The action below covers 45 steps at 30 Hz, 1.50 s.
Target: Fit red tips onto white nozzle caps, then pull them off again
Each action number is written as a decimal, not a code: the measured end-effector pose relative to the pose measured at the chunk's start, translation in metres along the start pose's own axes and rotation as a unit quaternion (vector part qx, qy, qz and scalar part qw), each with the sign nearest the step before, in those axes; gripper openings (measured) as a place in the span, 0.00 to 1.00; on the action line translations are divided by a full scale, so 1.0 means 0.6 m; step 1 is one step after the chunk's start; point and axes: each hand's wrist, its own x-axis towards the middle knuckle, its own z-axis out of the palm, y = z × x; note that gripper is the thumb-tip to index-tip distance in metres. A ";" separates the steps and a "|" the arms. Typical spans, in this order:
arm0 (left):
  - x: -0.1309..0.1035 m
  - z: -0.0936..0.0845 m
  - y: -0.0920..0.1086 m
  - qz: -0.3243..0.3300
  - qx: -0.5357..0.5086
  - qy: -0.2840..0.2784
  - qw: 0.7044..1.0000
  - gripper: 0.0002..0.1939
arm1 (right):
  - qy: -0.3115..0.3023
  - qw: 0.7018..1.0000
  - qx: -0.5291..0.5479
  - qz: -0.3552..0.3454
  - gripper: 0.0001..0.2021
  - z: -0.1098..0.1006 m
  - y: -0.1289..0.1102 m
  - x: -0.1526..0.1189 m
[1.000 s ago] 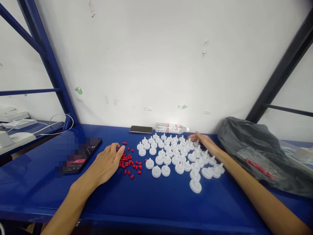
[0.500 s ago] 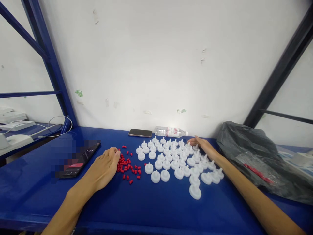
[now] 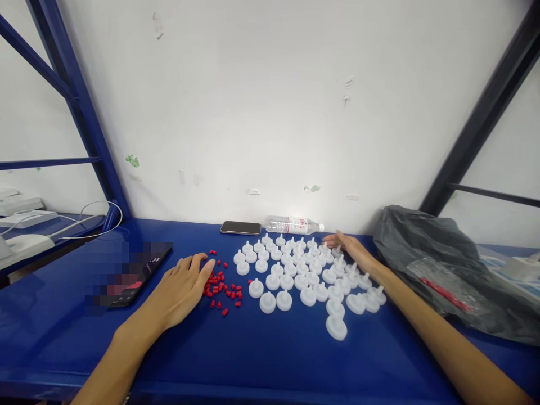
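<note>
Small red caps [image 3: 220, 287] lie in a loose pile left of the middle of the blue table. My left hand [image 3: 185, 281] rests palm down at the pile's left edge, thumb apart from the fingers, and partly covers some caps. To the right spread several white plastic discs with upright nozzles [image 3: 284, 300], standing nozzle up and close together. Behind their far right edge lies my right hand [image 3: 341, 243], its fingers stretched towards the left. White pieces hide part of that hand, and nothing shows in its fingers.
A clear bottle [image 3: 291, 225] lies by the wall beside a phone [image 3: 240, 228]. Another phone [image 3: 143, 275] is left of my left hand. On the right sits a dark plastic bag [image 3: 422, 242] with a clear bag of red pieces [image 3: 445, 293]. Blue shelf posts [image 3: 80, 107] rise at the left.
My left thumb has moved away from the fingers, so the hand is more spread over the red caps. My right hand stays by the white pieces. The view has shifted slightly.
</note>
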 end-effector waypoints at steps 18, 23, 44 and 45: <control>0.005 0.005 -0.019 0.026 -0.005 0.035 0.999 0.27 | -0.039 0.999 0.011 -0.004 0.28 -0.015 -0.014 -0.011; 0.009 -0.029 -0.010 0.027 -0.026 0.069 0.997 0.24 | -0.055 0.998 -0.019 -0.013 0.26 -0.016 -0.029 -0.024; -0.033 -0.050 0.027 0.061 -0.137 -0.114 0.982 0.08 | -0.017 0.997 -0.078 -0.009 0.29 -0.013 -0.037 -0.024; -0.032 -0.047 0.026 0.060 -0.131 -0.119 0.982 0.08 | -0.014 0.996 -0.084 -0.009 0.28 -0.017 -0.039 -0.024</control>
